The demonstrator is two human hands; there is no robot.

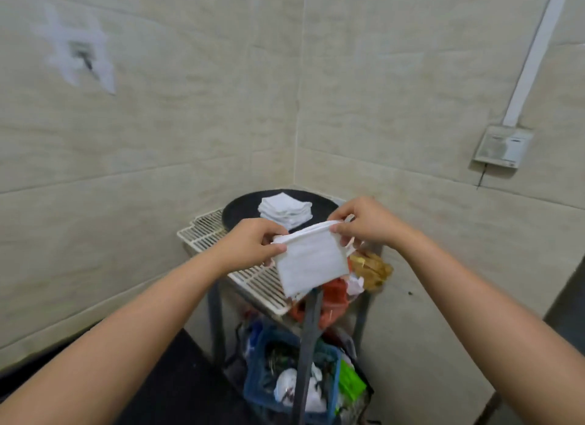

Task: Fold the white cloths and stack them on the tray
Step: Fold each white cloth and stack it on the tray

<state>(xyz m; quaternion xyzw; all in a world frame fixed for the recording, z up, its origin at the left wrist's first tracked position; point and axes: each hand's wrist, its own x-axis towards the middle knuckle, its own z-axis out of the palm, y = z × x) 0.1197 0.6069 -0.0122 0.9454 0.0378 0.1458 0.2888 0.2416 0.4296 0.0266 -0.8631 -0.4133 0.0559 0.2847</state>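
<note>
A white cloth [311,261] hangs folded in the air in front of me, held along its top edge. My left hand [250,242] pinches its left top corner and my right hand [364,223] pinches its right top corner. Behind the cloth, a round black tray [240,211] lies on a small stand in the room's corner. A stack of several folded white cloths [285,211] sits on the tray, just beyond my hands.
A white wire rack [209,231] lies on the stand under the tray and juts toward me. Orange and tan bags [370,268] hang at the stand's right. A blue basket [269,371] of clutter sits below. Tiled walls close in behind and right.
</note>
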